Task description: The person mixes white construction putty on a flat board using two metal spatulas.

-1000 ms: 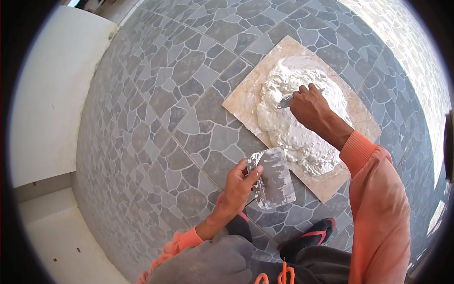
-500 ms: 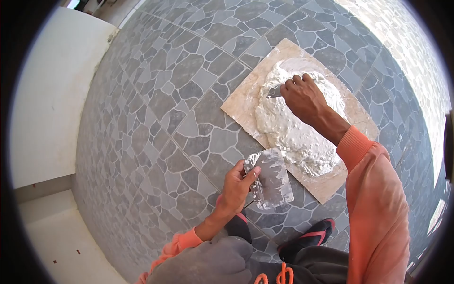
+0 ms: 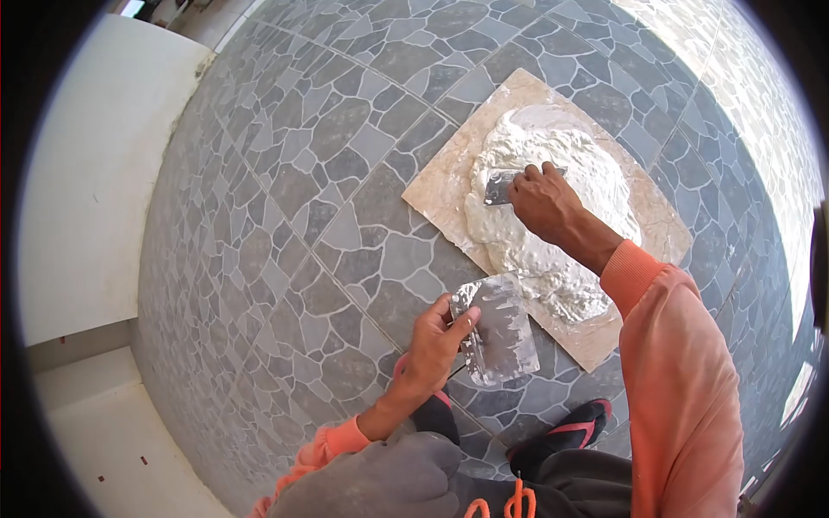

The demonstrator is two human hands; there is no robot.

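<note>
A mound of wet white plaster (image 3: 553, 259) is spread over a square beige tile (image 3: 449, 198) on the floor. My right hand (image 3: 546, 203) is closed on a putty knife (image 3: 498, 188), whose grey blade shows left of my fingers, right at the plaster. In my left hand (image 3: 433, 341) a second, wider scraper blade (image 3: 501, 332) is pinched along its near edge, thumb on top. White smears coat that blade, and its far corner overlaps the near side of the tile in this view.
Grey stone-patterned tiles (image 3: 302, 198) make up the floor. A white panel (image 3: 95, 173) stands along the left side. My feet in dark sandals (image 3: 566, 432) are just below the tile's near corner. Sunlight falls on the floor at the upper right.
My right hand has drawn the putty knife toward me over the plaster, and more of its blade shows. My left hand and its scraper have shifted slightly to the right.
</note>
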